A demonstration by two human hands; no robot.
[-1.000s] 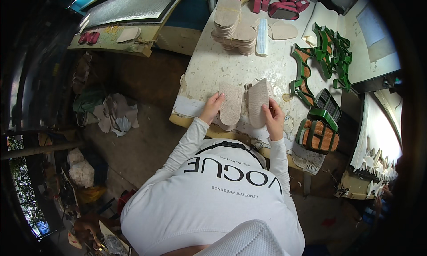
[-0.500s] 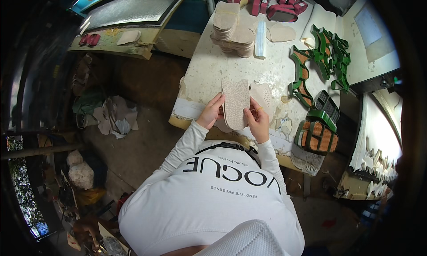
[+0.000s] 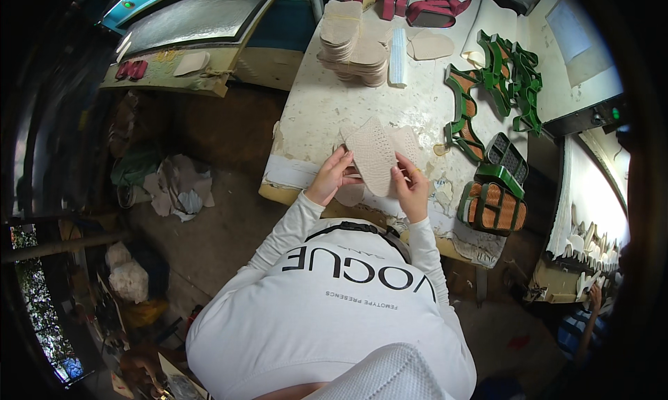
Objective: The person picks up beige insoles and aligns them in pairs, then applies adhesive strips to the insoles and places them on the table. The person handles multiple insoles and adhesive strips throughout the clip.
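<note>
Above the near edge of the worktable, I hold beige insoles (image 3: 376, 153) with a bumpy, dotted surface, the top one turned at an angle. My left hand (image 3: 330, 179) grips their left side, thumb on top and fingers underneath. My right hand (image 3: 411, 187) pinches the right edge between thumb and fingers. Another beige piece (image 3: 405, 141) lies on the table just beyond the right hand, and one more (image 3: 349, 195) shows partly below the left. How many I hold is hidden by the overlap.
Stacked beige insoles (image 3: 351, 49) stand at the back beside a pale blue mask (image 3: 397, 59). Green-strapped sandal parts (image 3: 465, 115) line the worktable's (image 3: 299, 132) right side; dark red slippers (image 3: 431, 14) lie at the far end. A co-worker's hand (image 3: 594, 297) shows at the lower right.
The top insole has turned from nearly upright to a slant in my hands. My right hand has shifted slightly right along its edge. A co-worker's hand has appeared at the lower right.
</note>
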